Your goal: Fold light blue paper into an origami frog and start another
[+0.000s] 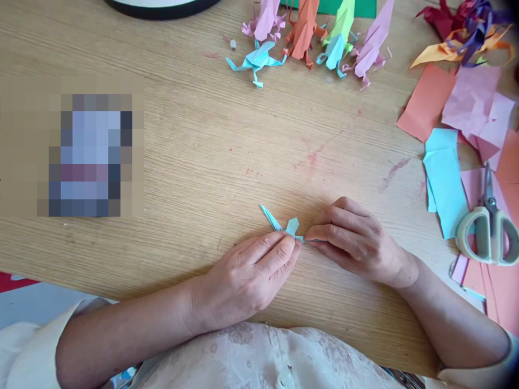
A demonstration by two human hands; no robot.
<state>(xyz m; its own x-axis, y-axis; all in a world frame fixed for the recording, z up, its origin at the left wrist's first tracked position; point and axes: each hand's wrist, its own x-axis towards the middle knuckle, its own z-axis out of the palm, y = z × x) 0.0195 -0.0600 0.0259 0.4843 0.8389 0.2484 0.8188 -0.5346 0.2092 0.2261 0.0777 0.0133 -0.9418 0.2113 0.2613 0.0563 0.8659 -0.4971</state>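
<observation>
Near the front edge of the wooden table, a small light-blue origami figure [292, 226] is held between both hands. My left hand [253, 270] pinches its body, and the fingers cover much of it. A narrow pointed strip sticks out up and left beyond the fingertips, beside a short blunt flap. Just to the right, my right hand [357, 240] pinches a thin arm of the same paper, whose tip shows past the fingers. The underside of the figure is hidden.
Several finished origami figures [305, 32] stand at the table's far side, with a blue one [258, 62] in front. On the right lie coloured paper pieces [446, 183], scissors [490, 221] and a crumpled paper pile [470, 32]. A blurred-out object [87, 156] lies left.
</observation>
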